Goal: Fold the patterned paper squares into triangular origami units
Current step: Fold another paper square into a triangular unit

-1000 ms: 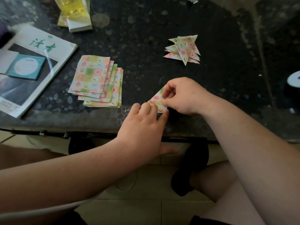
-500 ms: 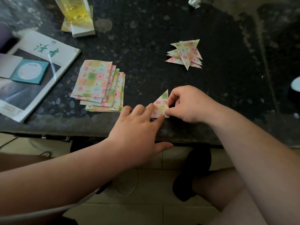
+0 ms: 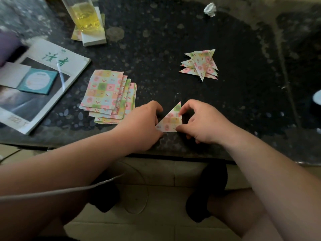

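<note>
Dark speckled counter (image 3: 173,40) carries a folded paper triangle (image 3: 171,120) close to its near edge. The right hand (image 3: 203,122) pinches the triangle's right side, forefinger high and thumb at the bottom corner. The left hand (image 3: 144,122) curls against the sloping left side; whether it grips is unclear. A stack of patterned squares (image 3: 106,94) lies just left. The finished triangles (image 3: 201,65) sit farther back, with open counter between.

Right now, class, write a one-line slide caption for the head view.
Left hand and right hand hold a paper triangle; square stack to its left, finished units beyond.
</note>
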`<state>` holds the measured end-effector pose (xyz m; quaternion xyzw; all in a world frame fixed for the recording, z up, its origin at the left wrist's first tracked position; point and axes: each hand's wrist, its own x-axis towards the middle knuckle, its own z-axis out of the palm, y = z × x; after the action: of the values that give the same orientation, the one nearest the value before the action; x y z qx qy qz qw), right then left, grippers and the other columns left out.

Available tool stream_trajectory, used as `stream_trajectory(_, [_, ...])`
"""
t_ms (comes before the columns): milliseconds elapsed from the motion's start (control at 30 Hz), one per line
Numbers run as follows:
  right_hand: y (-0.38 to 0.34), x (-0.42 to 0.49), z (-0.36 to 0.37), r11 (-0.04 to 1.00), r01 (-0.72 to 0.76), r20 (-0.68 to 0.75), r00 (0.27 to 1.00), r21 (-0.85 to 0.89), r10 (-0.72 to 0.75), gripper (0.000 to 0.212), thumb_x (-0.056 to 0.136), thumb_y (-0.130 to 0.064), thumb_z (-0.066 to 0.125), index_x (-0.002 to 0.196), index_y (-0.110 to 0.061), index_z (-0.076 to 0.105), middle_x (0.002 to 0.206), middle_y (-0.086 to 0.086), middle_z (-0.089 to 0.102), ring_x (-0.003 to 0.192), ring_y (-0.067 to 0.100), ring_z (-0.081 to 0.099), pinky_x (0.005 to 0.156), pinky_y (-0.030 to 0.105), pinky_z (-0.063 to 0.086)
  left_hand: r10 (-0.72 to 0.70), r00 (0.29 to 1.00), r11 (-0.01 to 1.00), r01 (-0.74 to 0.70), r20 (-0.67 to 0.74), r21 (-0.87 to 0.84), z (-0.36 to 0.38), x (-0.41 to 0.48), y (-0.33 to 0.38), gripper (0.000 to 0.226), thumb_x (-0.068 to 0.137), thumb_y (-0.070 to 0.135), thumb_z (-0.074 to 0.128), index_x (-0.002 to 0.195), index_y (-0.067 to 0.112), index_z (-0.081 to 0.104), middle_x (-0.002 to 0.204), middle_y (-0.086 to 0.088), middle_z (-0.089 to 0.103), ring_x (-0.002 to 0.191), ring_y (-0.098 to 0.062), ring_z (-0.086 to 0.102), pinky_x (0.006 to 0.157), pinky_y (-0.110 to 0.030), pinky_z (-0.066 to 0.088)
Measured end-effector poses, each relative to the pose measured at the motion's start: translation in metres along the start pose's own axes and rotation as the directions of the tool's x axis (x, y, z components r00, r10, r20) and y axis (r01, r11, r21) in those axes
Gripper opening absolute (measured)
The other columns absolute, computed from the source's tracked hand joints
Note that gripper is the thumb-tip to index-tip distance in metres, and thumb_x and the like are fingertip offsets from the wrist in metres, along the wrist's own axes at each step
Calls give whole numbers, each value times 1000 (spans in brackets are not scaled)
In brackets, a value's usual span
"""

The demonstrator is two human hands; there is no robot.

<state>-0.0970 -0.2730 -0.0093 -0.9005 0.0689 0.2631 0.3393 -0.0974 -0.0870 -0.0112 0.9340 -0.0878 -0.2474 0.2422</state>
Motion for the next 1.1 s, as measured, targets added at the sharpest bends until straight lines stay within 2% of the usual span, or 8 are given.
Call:
stream_trajectory(167, [7,1,2,998,65,39,997,18,-66,16,85,-21,82,88,-20,66,60,1,71,42,6,60,44,27,47,53,998,999,-53,-36,4,1,-3,1,17,90,25,73,96,36,62,83,14,62,76,-3,57,59,-17,39])
stream_trajectory(433, [20,-7,-1,938,344,-133,933,52,-335,11,87,-18,80,83,-28,80,70,-13,72,65,3,65,61,19,49,143,971,954,-187,-192,-233,-1,-6,-5,24,83,58,70,80,34,70,106,18,64,95,2,61,82,-19,49])
stream_trajectory(467, [21,-9,-3,912,405,-187,903,72,-386,13,87,-15,80,85,-27,81,71,-14,72,68,3,67,62,18,50,77,986,903,-133,-151,-408,-5,-6,-2,35,85,64,66,83,31,75,108,14,68,98,-1,65,87,-26,54])
stream_trajectory(567, [22,-13,-7,821,570,-345,776,24,-528,19,84,-5,80,91,-22,82,79,-18,73,79,3,72,69,12,50,-53,998,462,43,20,-886,-12,-6,8,42,98,45,60,93,8,78,111,-15,74,106,-23,71,87,-41,61])
stream_trajectory(667, [22,-16,-5,751,657,-411,667,-70,-622,22,81,2,79,96,-14,82,89,-11,75,86,2,72,76,11,51,-51,999,296,14,-1,-955,-18,-6,14,19,84,6,70,101,-1,73,105,-22,75,98,-27,72,89,-33,60])
stream_trajectory(800, [22,-18,-2,693,712,-436,592,-112,-678,25,78,8,76,96,-8,81,85,-6,74,81,3,69,74,12,49,10,1000,164,14,15,-986,-28,-5,10,46,64,-4,72,110,0,70,112,-18,74,101,-30,73,87,-32,60])
stream_trajectory(933, [22,-19,-4,664,729,-501,518,-165,-694,23,78,11,75,94,-4,80,80,0,73,74,7,66,71,14,47,100,992,149,63,78,-987,-32,-4,6,70,57,-20,73,124,1,65,125,-12,71,111,-26,71,87,-30,60])
stream_trajectory(1100, [21,-18,-1,647,723,-593,418,-241,-688,19,80,8,74,95,-2,80,73,7,69,66,15,61,65,17,44,149,982,321,64,117,-945,-30,-6,4,78,60,-8,76,136,-1,57,128,-9,70,111,-18,69,91,-25,57])
